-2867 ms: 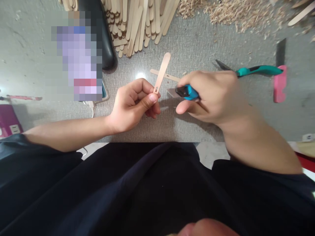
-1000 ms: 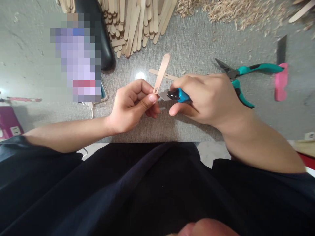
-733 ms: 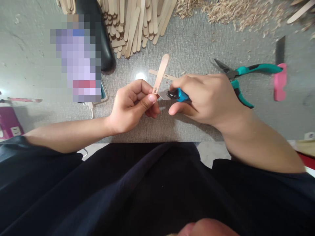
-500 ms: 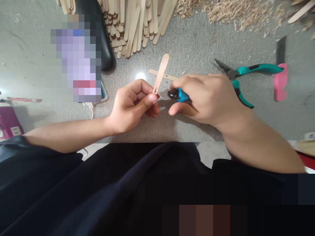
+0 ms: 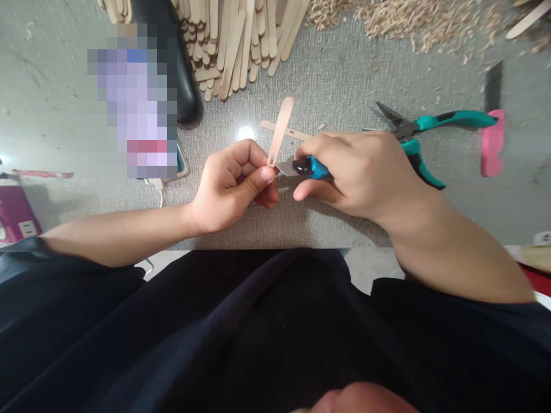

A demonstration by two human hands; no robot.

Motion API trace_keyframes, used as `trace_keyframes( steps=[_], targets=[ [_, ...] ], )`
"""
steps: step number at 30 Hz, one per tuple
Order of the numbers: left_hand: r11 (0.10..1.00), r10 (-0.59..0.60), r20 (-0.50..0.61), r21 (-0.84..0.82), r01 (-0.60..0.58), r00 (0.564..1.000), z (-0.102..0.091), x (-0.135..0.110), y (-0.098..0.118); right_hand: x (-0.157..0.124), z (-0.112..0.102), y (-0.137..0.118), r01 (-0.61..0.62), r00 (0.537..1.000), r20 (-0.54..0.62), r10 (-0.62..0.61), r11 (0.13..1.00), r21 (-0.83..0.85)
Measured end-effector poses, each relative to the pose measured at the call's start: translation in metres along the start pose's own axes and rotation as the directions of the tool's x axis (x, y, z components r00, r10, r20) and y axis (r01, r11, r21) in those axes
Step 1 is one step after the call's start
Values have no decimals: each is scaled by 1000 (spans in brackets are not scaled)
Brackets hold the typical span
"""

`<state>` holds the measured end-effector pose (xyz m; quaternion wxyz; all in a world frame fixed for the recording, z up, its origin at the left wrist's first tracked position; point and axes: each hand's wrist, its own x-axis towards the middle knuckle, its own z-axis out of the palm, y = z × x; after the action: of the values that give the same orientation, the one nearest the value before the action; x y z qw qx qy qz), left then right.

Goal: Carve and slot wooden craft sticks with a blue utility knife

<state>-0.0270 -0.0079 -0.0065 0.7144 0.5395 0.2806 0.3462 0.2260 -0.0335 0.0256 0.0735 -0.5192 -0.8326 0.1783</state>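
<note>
Between thumb and fingers, my left hand (image 5: 236, 186) pinches the lower end of a wooden popsicle stick (image 5: 282, 126), which points up and slightly right. A small slot shows in the stick just above my thumb. My right hand (image 5: 361, 172) is wrapped round a blue and black utility knife (image 5: 316, 167). Its blade reaches left to the stick's lower end, close to my left fingertips; whether it touches the wood I cannot tell. Behind the knife, a second popsicle stick (image 5: 275, 127) with a slot lies on the table, partly covered by my right hand.
Teal-handled pliers (image 5: 407, 129) lie open beyond my right hand, beside a pink-handled blade (image 5: 492, 140). Many popsicle sticks (image 5: 241, 46) and wood shavings (image 5: 400, 23) are heaped at the back. A black case (image 5: 187, 92) and a blurred phone (image 5: 183, 158) with a cable sit on the left.
The stick's upper end has dipped very slightly down and left. My right hand and the knife have shifted a touch left; both grips are the same.
</note>
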Motion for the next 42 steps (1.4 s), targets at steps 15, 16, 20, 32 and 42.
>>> trace_keyframes(
  steps=[15, 16, 20, 32, 42],
  targets=[
    [992, 91, 168, 71, -104, 982, -6, 0, 0, 0, 0, -9, 18, 992, 127, -7, 996, -82],
    [991, 105, 174, 65, -118, 979, -6, 0, 0, 0, -1, -10, 15, 991, 132, -4, 997, -76],
    [986, 155, 216, 21, -163, 964, -5, -1, -1, 1, -3, -16, -9, 984, 175, 16, 999, -41],
    [996, -14, 274, -81, 37, 962, -4, 1, 6, 2, -2, -24, 16, 983, 182, -9, 999, -35],
    [853, -185, 463, -363, 376, 867, -4, 7, 13, 3, -2, -16, 2, 995, 96, -7, 999, 48]
  ],
)
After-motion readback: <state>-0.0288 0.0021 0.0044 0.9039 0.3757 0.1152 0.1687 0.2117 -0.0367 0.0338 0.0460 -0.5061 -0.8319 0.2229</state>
